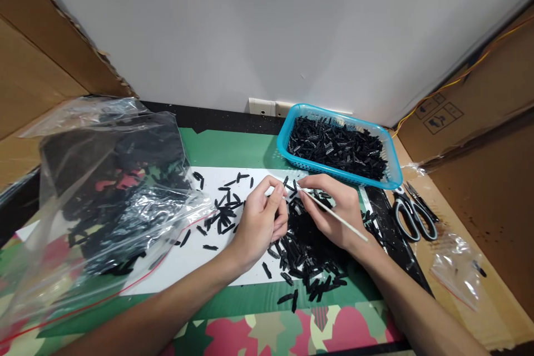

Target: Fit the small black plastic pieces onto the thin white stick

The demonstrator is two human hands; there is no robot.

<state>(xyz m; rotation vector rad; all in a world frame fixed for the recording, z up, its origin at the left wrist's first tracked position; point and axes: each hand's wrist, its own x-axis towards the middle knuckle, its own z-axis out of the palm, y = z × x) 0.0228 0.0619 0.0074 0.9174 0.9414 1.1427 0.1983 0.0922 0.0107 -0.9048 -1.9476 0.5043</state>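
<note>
- Black pieces (296,256): short, slender and loose, scattered over the white sheet (246,273) left of your left hand and beneath it, and heaped densely below and around your right hand; a few lie nearer you on the green surface (233,147).
- Your left hand (261,222): curled, thumb and forefinger pressed together at the tips; anything between them is too small to tell.
- Your right hand (334,208): pinching a thin pale stick (340,219) between thumb and fingers, its far end near your left fingertips, its near end slanting over your wrist.
- Blue basket (334,171): at the far right, beyond your right hand, holding many more black pieces.
- Large clear bag (112,178): at the left, with a red line along its edge, partly over the white sheet; dark shapes show through it.
- Scissors (411,217): right of your right hand, beside a dark pointed tool (421,203).
- Small clear bag (456,267): nearer you than the scissors, on the cardboard (492,311).
- Camouflage-patterned covering (229,336): along the near edge.
</note>
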